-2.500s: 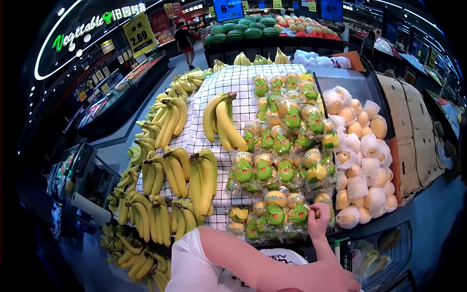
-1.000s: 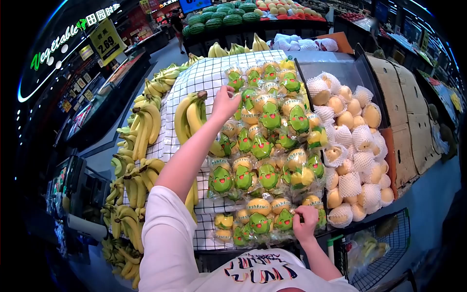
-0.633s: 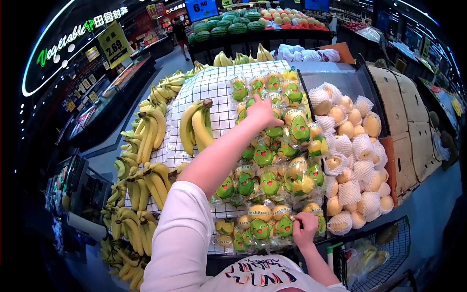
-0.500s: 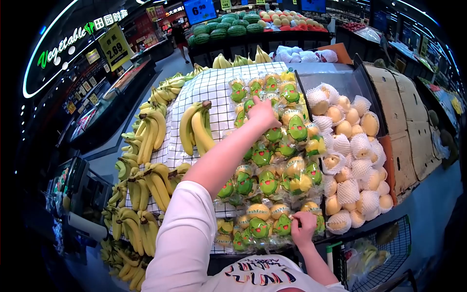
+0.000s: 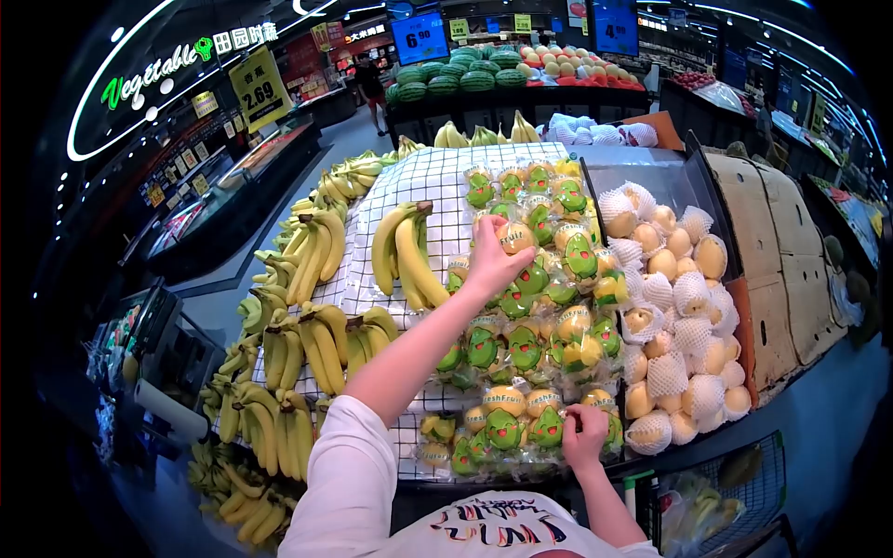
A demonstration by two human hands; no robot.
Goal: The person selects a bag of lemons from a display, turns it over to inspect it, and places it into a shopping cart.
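Note:
My left hand [image 5: 502,260] reaches out over the rows of packed fruit. Its fingers and thumb close around a clear bag of yellow fruit [image 5: 514,238] with "Fruit" lettering. Other bags with a green cartoon print [image 5: 524,349] lie around and below it. Nearer to me, my right hand [image 5: 586,432] rests with curled fingers at the front row of bags [image 5: 503,428]. Whatever is between those fingers, if anything, is hidden. To the left of my left hand, a bunch of bananas [image 5: 409,251] lies on a white checked cloth [image 5: 372,177].
More banana bunches [image 5: 321,344] line the stand's left side. Yellow fruit in white foam nets [image 5: 684,316] fills the right section, beside cardboard [image 5: 777,251]. A shopping cart [image 5: 735,493] stands at lower right. Watermelons [image 5: 465,74] and a person [image 5: 370,88] are farther back.
My left hand has gone from reaching with extended fingers to closing around a fruit bag. My right hand stays by the front row. The view has shifted slightly.

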